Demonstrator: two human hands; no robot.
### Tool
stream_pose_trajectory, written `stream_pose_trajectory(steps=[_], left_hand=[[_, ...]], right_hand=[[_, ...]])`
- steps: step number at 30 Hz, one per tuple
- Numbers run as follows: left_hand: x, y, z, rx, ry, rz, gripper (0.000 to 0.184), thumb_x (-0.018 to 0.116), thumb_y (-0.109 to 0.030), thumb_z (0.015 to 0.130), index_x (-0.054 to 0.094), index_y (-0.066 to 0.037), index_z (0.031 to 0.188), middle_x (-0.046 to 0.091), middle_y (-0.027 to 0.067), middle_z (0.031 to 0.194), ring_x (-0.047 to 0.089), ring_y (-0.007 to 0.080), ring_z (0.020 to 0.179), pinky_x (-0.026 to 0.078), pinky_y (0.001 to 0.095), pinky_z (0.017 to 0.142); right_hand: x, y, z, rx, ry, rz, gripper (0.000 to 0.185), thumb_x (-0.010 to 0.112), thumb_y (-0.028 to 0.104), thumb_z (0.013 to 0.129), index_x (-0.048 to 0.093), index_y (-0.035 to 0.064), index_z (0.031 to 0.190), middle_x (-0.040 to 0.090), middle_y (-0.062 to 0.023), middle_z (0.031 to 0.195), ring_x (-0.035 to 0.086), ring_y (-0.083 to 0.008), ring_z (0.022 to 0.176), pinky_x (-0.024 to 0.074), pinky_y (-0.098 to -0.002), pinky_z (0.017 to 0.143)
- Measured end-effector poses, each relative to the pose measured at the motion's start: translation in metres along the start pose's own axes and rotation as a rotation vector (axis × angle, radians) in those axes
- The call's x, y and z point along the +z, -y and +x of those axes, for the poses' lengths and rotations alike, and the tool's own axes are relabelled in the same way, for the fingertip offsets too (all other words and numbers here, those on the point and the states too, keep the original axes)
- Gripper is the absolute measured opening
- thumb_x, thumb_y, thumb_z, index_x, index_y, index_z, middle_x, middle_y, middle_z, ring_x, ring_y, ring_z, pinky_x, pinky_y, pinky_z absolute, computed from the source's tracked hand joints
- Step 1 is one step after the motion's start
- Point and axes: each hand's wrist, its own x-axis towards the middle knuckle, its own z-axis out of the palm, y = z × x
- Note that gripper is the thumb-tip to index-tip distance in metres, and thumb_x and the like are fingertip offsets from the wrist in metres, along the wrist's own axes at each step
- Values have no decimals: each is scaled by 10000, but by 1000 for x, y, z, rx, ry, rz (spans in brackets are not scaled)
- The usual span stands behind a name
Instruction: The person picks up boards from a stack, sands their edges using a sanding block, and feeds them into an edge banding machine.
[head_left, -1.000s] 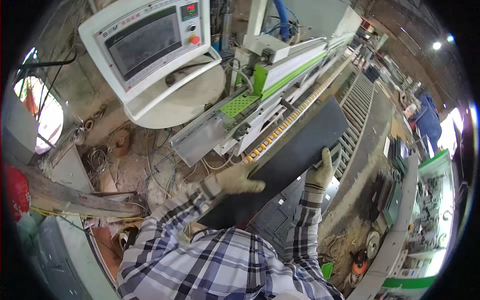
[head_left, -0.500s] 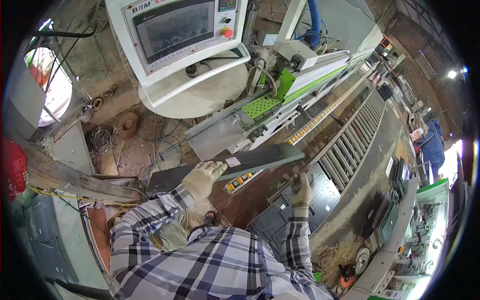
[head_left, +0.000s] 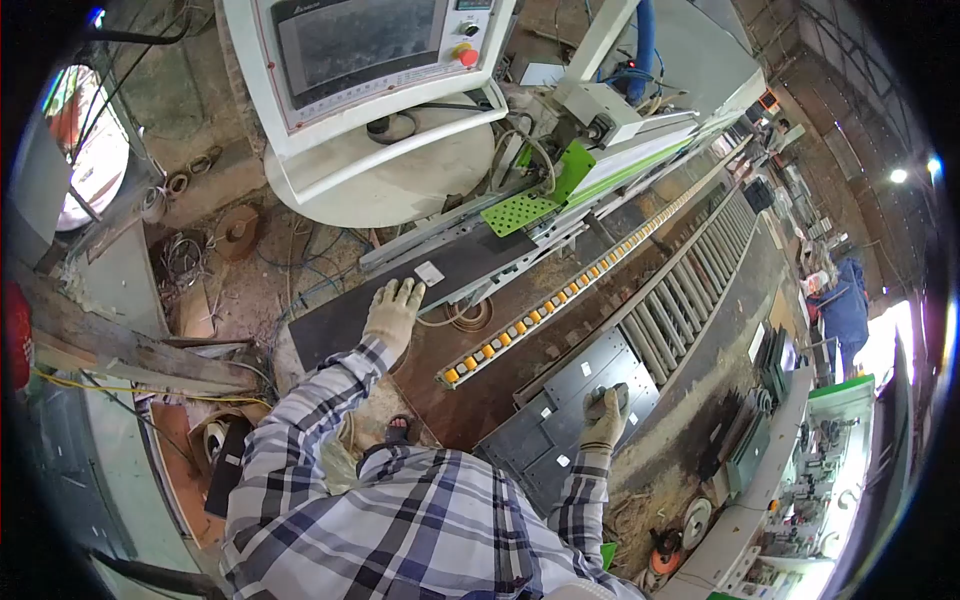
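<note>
A long dark panel (head_left: 345, 318) with a white label (head_left: 429, 273) lies along the near side of the machine, its far end under the green perforated plate (head_left: 520, 214). My left hand (head_left: 393, 312), in a pale work glove, rests on the panel's near edge with fingers spread. My right hand (head_left: 603, 418), also gloved, is over a stack of dark panels (head_left: 545, 425) with small white labels. Its fingers are curled, with something dark grey at the fingertips that I cannot make out.
The machine's control screen (head_left: 362, 48) with a red button (head_left: 467, 56) stands ahead. A rail with yellow rollers (head_left: 520, 327) runs away to the right, beside a roller conveyor (head_left: 690, 290). Coiled hose (head_left: 470, 314) lies below the machine. A person in blue (head_left: 842, 305) is far right.
The dark panel has shifted away from the stack and now lies against the machine. My left hand moved with it. My right hand has dropped lower over the stack, its fingers curled.
</note>
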Motion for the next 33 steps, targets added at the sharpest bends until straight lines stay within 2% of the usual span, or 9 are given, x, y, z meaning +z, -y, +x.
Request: stream_pose_trajectory(steps=[1, 4, 7, 13, 18, 25, 28, 30, 33], left_hand=[[-4, -2, 6, -8, -1, -6, 623, 529, -201, 1027, 382, -123, 1628, 451, 128, 1639, 427, 364, 1488, 319, 522, 1245], [0, -7, 22, 9, 3, 16, 727, 676, -426, 972, 442, -141, 1598, 430, 111, 1656, 422, 364, 1460, 355, 515, 1194], [3, -10, 42, -38, 42, -63, 697, 665, -448, 974, 487, -141, 1574, 437, 113, 1650, 431, 350, 1433, 381, 514, 1150], [0, -29, 74, -61, -43, -111, 653, 645, -438, 984, 524, -132, 1547, 482, 118, 1606, 441, 345, 1413, 386, 518, 1128], [13, -23, 60, 78, -144, -165, 529, 527, -242, 1023, 529, -65, 1521, 472, 146, 1615, 392, 375, 1503, 276, 538, 1256], [25, -43, 98, 18, -35, -238, 549, 452, -267, 1064, 460, -95, 1585, 412, 116, 1673, 310, 361, 1572, 178, 506, 1311], [38, -55, 125, 24, -60, -240, 544, 453, -255, 1058, 473, -97, 1578, 422, 115, 1667, 322, 355, 1568, 184, 499, 1307], [41, -65, 144, 74, -60, -134, 545, 435, -251, 1058, 474, -102, 1580, 424, 111, 1666, 328, 352, 1561, 210, 499, 1295], [31, -83, 167, 90, -10, -74, 607, 457, -373, 1057, 451, -98, 1598, 393, 107, 1686, 319, 351, 1564, 216, 510, 1291]], right_hand=[[3, -2, -2, 0, 7, -7, 392, 757, 84, 963, 578, 81, 1312, 698, -73, 961, 712, -226, 784, 641, -368, 631], [9, -8, -2, 25, -58, -3, 417, 757, 86, 963, 574, 107, 1337, 701, -71, 967, 703, -221, 796, 642, -372, 645], [12, -9, -4, 32, -10, 8, 430, 762, 87, 961, 572, 117, 1346, 700, -75, 965, 701, -221, 792, 631, -372, 638], [14, -18, -9, 64, 56, -36, 504, 774, 84, 952, 548, 118, 1401, 694, -72, 952, 704, -231, 780, 609, -368, 631], [22, -20, -28, 78, 10, -130, 534, 773, 132, 955, 537, 101, 1433, 684, -69, 982, 709, -228, 803, 615, -366, 647], [27, -22, -20, 139, -5, -121, 536, 742, 88, 968, 512, 116, 1451, 684, -68, 1004, 704, -237, 792, 618, -393, 649], [31, -15, -15, 140, -66, -137, 533, 729, 67, 972, 503, 125, 1451, 683, -70, 1013, 698, -244, 787, 610, -405, 658], [17, -11, -15, 114, 31, -75, 492, 714, 63, 979, 508, 119, 1422, 685, -80, 1026, 697, -243, 782, 596, -395, 657], [-9, -2, -28, 75, -38, -96, 230, 688, 67, 994, 584, 99, 1196, 699, -64, 937, 702, -212, 781, 593, -371, 655]])
